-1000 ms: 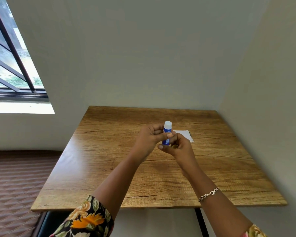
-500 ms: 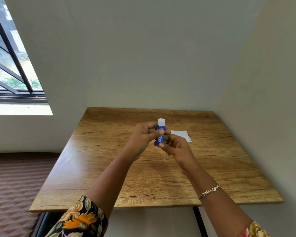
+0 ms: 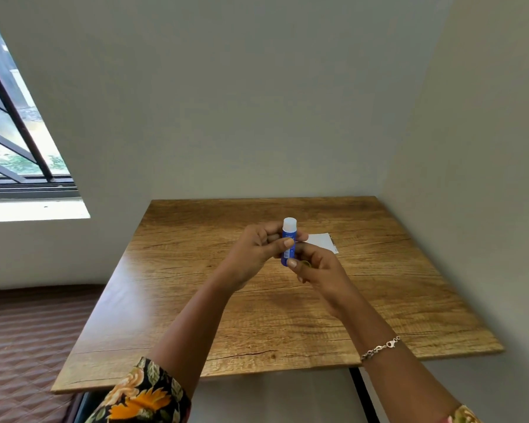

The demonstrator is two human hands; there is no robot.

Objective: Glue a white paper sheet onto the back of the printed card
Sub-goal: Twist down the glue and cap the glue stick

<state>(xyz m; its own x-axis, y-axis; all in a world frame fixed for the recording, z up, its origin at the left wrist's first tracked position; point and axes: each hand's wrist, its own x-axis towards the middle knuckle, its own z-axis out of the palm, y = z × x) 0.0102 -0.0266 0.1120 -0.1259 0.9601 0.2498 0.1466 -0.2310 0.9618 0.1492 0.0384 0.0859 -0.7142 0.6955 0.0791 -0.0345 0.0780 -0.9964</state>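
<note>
**Inspector:** How far is the gluing getting on?

**Assistant:** By my judgement it is only beginning. The left hand (image 3: 254, 254) and the right hand (image 3: 321, 270) are holding the glue stick (image 3: 288, 239) upright above the counter (image 3: 196, 300). Its white cap is sitting on top, and no glue is showing anywhere. Uncapping, spreading and pressing down all appear outstanding.

**Inspector:** How are the hands gripping?

**Assistant:** The left is curling its fingers round the upper barrel, thumb lying across the front. The right is pinching the lower end between thumb and fingertips.

**Inspector:** And where is the paper lying?

**Assistant:** A white sheet (image 3: 321, 242) is lying flat on the counter just behind the right hand, with neither hand touching it. A dark sliver is showing along its right edge. Whether that is the printed card underneath, I cannot tell.

**Inspector:** What are you noting for materials and shapes?

**Assistant:** I am recording the stick as a small smooth cylinder with a blue body and a rounded white cap. The sheet is looking thin, matt and rectangular. The counter is showing a wood-grain surface with a slight sheen and square edges.
</note>
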